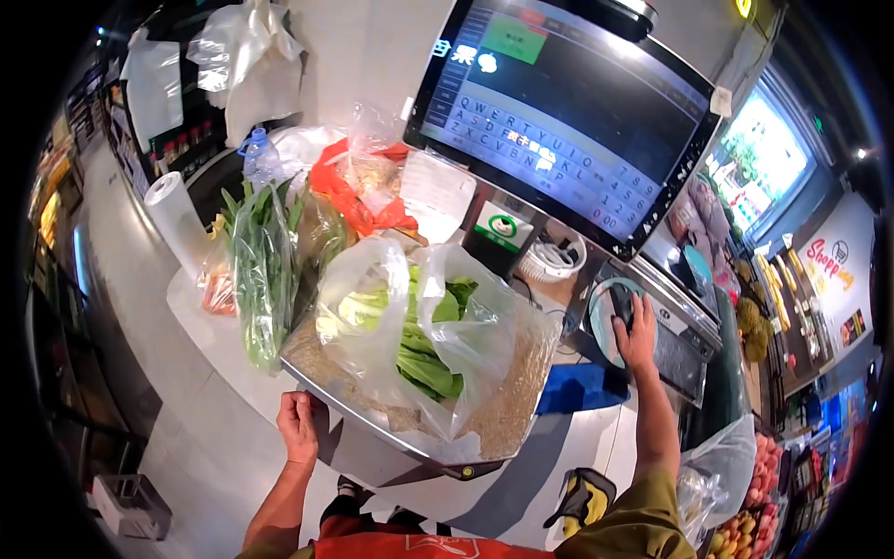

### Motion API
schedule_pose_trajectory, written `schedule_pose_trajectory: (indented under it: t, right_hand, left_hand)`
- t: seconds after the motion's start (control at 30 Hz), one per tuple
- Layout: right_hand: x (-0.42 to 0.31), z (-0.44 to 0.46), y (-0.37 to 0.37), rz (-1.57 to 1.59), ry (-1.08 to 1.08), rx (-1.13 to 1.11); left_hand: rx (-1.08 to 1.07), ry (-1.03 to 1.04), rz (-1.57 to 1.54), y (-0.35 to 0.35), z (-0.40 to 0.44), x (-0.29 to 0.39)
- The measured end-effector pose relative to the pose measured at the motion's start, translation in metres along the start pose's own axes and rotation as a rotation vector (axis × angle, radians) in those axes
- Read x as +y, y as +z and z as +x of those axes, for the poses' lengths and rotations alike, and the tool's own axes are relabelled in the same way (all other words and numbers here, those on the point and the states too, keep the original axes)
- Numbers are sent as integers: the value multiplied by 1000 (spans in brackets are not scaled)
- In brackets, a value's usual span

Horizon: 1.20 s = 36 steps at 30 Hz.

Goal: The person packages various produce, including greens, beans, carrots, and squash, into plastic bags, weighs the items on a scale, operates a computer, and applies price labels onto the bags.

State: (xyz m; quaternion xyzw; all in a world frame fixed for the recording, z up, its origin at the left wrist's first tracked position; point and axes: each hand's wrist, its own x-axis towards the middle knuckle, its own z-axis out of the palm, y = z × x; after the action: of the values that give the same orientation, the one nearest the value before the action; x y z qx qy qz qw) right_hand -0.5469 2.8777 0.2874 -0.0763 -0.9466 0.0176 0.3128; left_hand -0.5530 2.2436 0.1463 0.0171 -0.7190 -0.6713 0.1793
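My right hand (637, 337) rests over a black computer mouse (618, 300), which sits on a round, pale pad. At the near left corner of the weighing scale (503, 415), my left hand (298, 426) is closed with curled fingers; whatever they might hold is hidden. On the scale's worn platform lies a clear plastic bag (368, 307), its top loose, with leafy green lettuce (426, 359) showing through the opening. Above the scale, a tilted screen (568, 121) displays an on-screen keyboard.
Left of the scale are bagged long green vegetables (265, 279), a red plastic bag (349, 200) and a white roll (173, 219). A green-and-white sign (501, 226) and a coiled white cable (551, 256) sit below the screen. Produce shelves (805, 298) line the right.
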Motion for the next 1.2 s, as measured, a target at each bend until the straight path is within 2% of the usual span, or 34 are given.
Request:
schedule_pose_trajectory:
  t: [0.1,0.2,1.2]
  right_hand:
    - [1,3,4,21,-9,-9]
    - [-1,5,4,23,0,-27]
    - [3,12,13,50,-24,-61]
  left_hand:
    - [-3,-3,83,-4,1,-3]
    - [-1,-23,-14,-1,0,-8]
    - [22,23,57,0,-1,6]
